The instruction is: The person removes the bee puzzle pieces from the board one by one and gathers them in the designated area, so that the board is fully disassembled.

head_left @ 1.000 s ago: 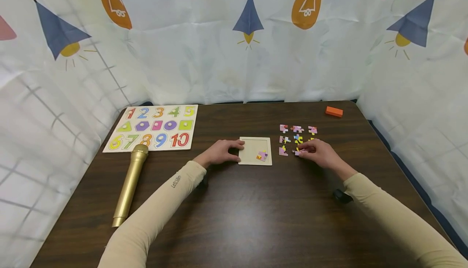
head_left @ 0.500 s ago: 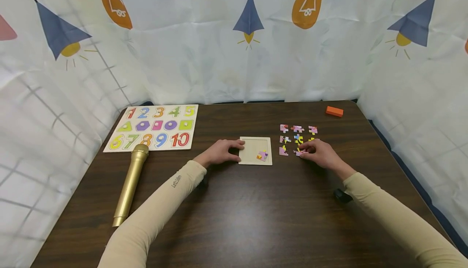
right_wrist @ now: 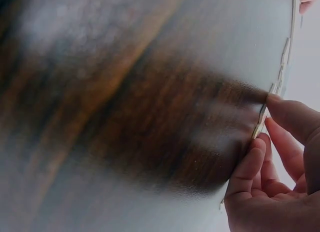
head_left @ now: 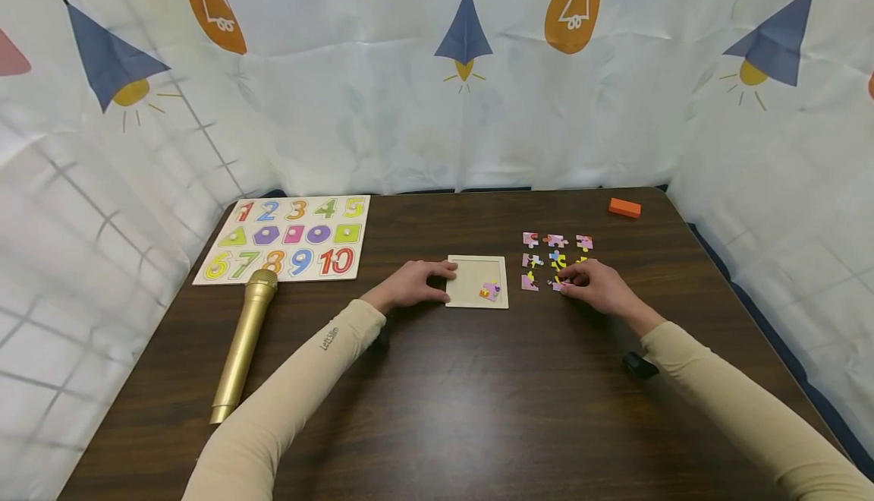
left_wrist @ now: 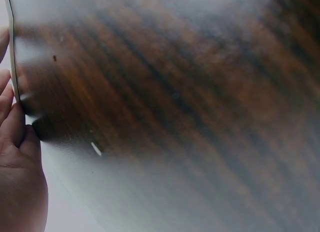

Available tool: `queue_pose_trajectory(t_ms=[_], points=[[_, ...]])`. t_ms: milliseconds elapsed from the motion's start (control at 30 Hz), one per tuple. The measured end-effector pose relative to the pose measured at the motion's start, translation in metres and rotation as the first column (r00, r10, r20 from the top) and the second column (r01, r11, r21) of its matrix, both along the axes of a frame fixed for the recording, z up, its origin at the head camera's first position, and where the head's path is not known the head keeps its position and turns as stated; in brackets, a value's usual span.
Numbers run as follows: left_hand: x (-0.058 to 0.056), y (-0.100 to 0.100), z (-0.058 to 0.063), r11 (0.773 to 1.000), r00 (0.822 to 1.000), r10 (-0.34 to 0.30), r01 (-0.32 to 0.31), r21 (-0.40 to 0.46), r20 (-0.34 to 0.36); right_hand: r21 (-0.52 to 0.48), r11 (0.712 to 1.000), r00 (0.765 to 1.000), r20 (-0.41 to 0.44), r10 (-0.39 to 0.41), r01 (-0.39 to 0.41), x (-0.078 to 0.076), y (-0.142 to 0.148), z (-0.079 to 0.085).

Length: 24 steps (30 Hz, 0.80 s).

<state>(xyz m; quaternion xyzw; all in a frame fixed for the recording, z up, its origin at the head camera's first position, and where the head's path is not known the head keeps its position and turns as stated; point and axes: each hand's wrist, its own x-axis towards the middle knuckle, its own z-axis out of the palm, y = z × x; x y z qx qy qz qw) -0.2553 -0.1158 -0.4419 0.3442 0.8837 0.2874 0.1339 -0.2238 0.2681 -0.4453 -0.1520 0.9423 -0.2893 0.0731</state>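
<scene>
My left hand (head_left: pixel 408 285) holds the left edge of a small square wooden puzzle tray (head_left: pixel 467 277), thumb at the lower corner and fingers higher up. One purple puzzle piece (head_left: pixel 489 291) lies in the tray's lower right part. To the right, my right hand (head_left: pixel 598 288) pinches another puzzle piece (head_left: pixel 556 286) in the bottom row of a loose group. Seen from the right wrist, thumb and fingertips (right_wrist: pixel 274 98) meet the thin pieces low over the tabletop. Pink and yellow pieces (head_left: pixel 530 240) stand in rows beyond; the hand partly hides those at right.
A number and shape board (head_left: pixel 281 241) lies at the back left of the dark wooden table (head_left: pixel 464 410). A gold microphone (head_left: pixel 244 345) touches its front edge, beside the left forearm. An orange block (head_left: pixel 624 208) sits at the back right. A printed curtain (head_left: pixel 410 121) hangs behind.
The piece under my right fingers has shifted very slightly to the right. My left hand and the tray have stayed in place.
</scene>
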Motion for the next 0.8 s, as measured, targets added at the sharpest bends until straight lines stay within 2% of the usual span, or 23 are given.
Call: queue_pose_trajectory(t_ms=[167,367,800], points=[[-0.0011,0.0010,-0.0006,1.000,1.000,0.015,-0.015,-0.014,0.022,0.003,1.000,1.000,-0.010,0.012,-0.012,-0.0005,0.0006,-0.0009],[-0.0024,0.0019,-0.0027,0.999,1.000,0.022,-0.022,-0.041,0.002,-0.002,1.000,1.000,-0.005,0.011,-0.011,-0.0006,0.0000,-0.0012],[-0.0030,0.0020,-0.0009,0.999,1.000,0.015,-0.014,-0.042,0.010,0.007,1.000,1.000,0.014,0.010,-0.010,-0.0032,0.0002,-0.0012]])
